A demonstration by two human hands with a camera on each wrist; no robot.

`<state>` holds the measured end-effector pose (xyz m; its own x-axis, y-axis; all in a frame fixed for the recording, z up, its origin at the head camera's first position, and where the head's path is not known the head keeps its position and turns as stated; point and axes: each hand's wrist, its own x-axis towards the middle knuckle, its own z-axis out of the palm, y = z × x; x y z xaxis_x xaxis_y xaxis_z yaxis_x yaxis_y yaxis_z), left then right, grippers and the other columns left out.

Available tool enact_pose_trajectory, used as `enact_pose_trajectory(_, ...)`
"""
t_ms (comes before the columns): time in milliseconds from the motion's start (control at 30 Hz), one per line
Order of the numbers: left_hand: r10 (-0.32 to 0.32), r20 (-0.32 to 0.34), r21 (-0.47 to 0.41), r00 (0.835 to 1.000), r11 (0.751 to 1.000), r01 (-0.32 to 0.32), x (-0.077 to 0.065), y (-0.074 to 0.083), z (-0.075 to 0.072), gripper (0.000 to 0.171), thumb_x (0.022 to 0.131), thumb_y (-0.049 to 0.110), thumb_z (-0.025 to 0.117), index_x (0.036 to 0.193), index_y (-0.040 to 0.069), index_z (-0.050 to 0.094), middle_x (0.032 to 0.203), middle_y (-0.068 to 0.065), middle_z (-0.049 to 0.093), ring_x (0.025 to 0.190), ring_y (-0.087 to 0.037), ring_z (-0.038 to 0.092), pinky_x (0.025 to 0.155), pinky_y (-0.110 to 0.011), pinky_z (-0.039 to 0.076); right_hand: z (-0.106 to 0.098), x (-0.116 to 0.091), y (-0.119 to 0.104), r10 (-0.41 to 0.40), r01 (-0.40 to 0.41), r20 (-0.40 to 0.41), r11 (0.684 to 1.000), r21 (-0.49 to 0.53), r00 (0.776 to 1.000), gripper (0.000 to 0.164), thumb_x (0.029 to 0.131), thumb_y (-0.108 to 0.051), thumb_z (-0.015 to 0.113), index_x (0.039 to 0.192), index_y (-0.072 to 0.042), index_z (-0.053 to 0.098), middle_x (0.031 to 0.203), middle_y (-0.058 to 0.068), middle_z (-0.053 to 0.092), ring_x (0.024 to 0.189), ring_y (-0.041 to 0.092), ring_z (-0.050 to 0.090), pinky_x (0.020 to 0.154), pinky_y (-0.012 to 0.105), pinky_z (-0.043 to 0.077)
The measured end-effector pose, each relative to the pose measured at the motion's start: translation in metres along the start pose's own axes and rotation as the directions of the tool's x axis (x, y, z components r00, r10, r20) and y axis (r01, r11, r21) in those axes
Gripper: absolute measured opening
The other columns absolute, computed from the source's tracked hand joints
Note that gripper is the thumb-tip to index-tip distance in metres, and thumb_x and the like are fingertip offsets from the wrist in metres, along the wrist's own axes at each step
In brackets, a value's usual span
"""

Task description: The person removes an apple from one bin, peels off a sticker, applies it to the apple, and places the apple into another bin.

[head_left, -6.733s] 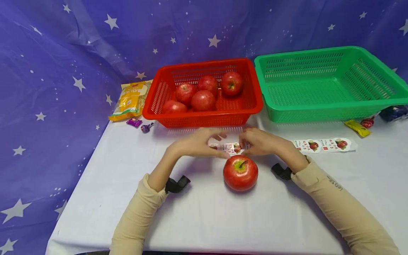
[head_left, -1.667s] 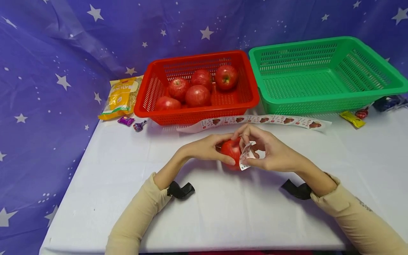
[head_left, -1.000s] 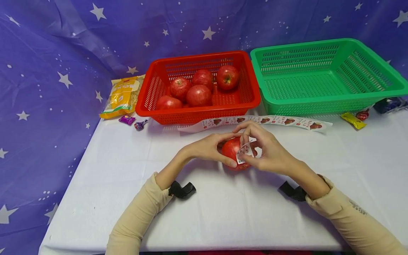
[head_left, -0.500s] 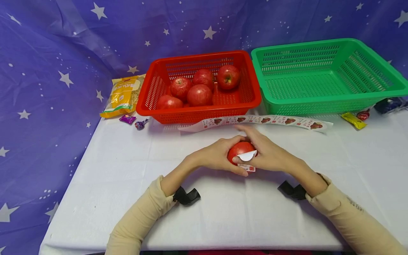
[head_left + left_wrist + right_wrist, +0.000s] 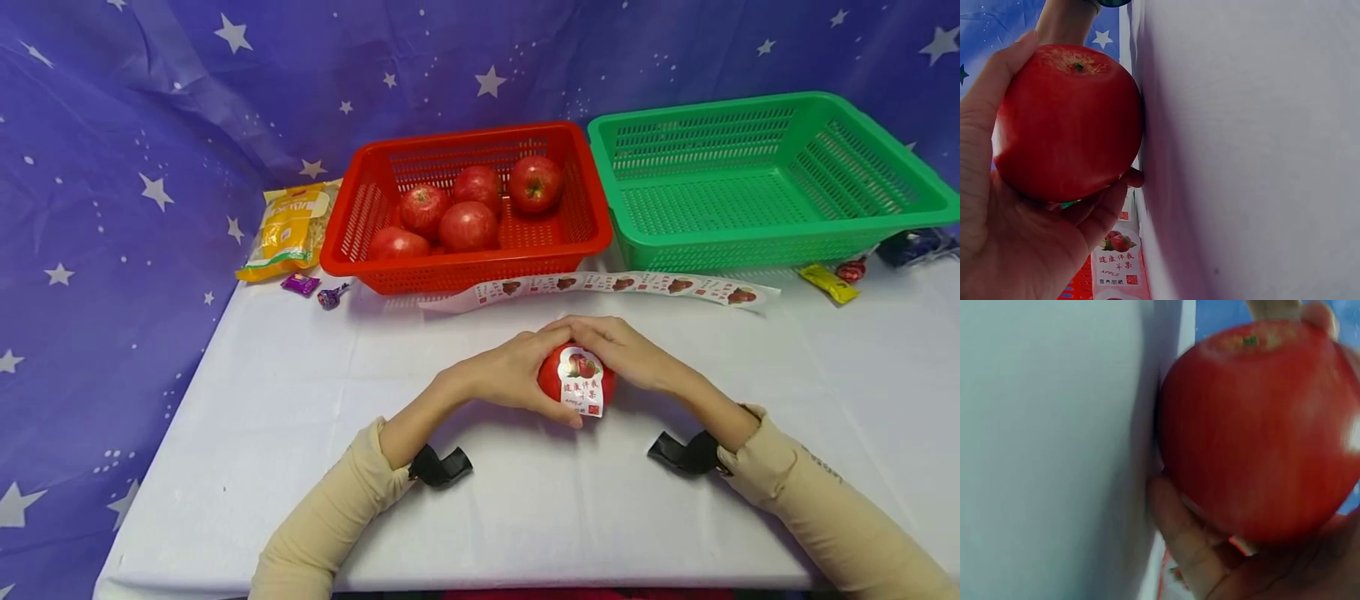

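In the head view a red apple (image 5: 551,385) sits between both hands over the white table, with a white printed sticker (image 5: 581,390) lying on the side toward me. My left hand (image 5: 513,373) grips the apple from the left, thumb low at the front and fingers behind. From the right, my right hand (image 5: 636,357) holds its far upper side with curved fingers. The left wrist view has the apple (image 5: 1072,125) filling that palm, its stem hollow facing up. Fingers also curve under the apple (image 5: 1254,437) in the right wrist view.
A strip of stickers (image 5: 651,283) lies behind the hands. Beyond it stand a red basket (image 5: 480,273) with several apples and a green basket (image 5: 750,247). Left are a yellow packet (image 5: 288,233), a purple candy (image 5: 301,284) and a lollipop (image 5: 332,296); right, a yellow candy (image 5: 828,284).
Earlier the right hand took a sticker and brought it to the apple. The half-folded sticker now lies flat on the apple, and the right hand has shifted to its far side.
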<state>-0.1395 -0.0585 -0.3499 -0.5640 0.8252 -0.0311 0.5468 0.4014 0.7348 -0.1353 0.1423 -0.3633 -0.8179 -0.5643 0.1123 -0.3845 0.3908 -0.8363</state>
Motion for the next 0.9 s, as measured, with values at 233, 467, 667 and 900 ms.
enact_pose_trajectory(233, 0.001, 0.007, -0.021, 1.000, 1.000, -0.001, 0.000, -0.001, -0.001, 0.073, 0.069, 0.037, 0.086, 0.128, 0.018, 0.047, 0.106, 0.008, 0.062, 0.091, -0.001, 0.058, 0.082, -0.017, 0.049, 0.002, 0.001, -0.001, 0.044, -0.044, -0.011, 0.998, 0.033, 0.999, 0.023, 0.098, -0.024, 0.054, 0.114, -0.013, 0.066, 0.101, 0.001, 0.069, 0.088, 0.008, 0.060, 0.079, 0.021, 0.049)
enact_pose_trajectory(467, -0.032, 0.051, -0.131, 0.998, 0.991, 0.038, 0.000, -0.005, -0.007, 0.071, 0.067, 0.033, 0.088, 0.126, 0.021, 0.048, 0.107, 0.007, 0.063, 0.095, -0.004, 0.060, 0.083, -0.020, 0.052, -0.004, -0.003, 0.000, -0.007, -0.021, 0.215, 0.992, 0.127, 0.977, 0.080, 0.069, -0.023, 0.087, 0.136, -0.022, 0.043, 0.126, 0.001, 0.055, 0.106, 0.018, 0.058, 0.085, 0.031, 0.054)
enact_pose_trajectory(667, 0.013, 0.019, 0.098, 1.000, 0.995, -0.015, 0.000, 0.001, -0.006, 0.080, 0.066, 0.043, 0.087, 0.131, 0.018, 0.047, 0.116, 0.006, 0.060, 0.105, -0.007, 0.057, 0.092, -0.023, 0.048, -0.012, -0.006, 0.000, -0.055, -0.001, 0.306, 0.984, 0.180, 0.950, 0.103, 0.064, -0.019, 0.090, 0.147, -0.023, 0.028, 0.137, 0.000, 0.047, 0.118, 0.018, 0.054, 0.091, 0.032, 0.052)
enact_pose_trajectory(900, 0.050, -0.078, 0.511, 0.996, 0.860, -0.003, -0.001, 0.033, -0.026, 0.082, 0.064, 0.063, 0.079, 0.129, 0.018, 0.057, 0.122, 0.005, 0.064, 0.113, -0.011, 0.058, 0.094, -0.032, 0.048, -0.017, -0.011, -0.006, 0.030, -0.051, 0.281, 0.996, 0.070, 0.959, 0.103, 0.067, -0.026, 0.088, 0.149, -0.023, 0.025, 0.133, 0.000, 0.052, 0.112, 0.016, 0.056, 0.089, 0.028, 0.052)
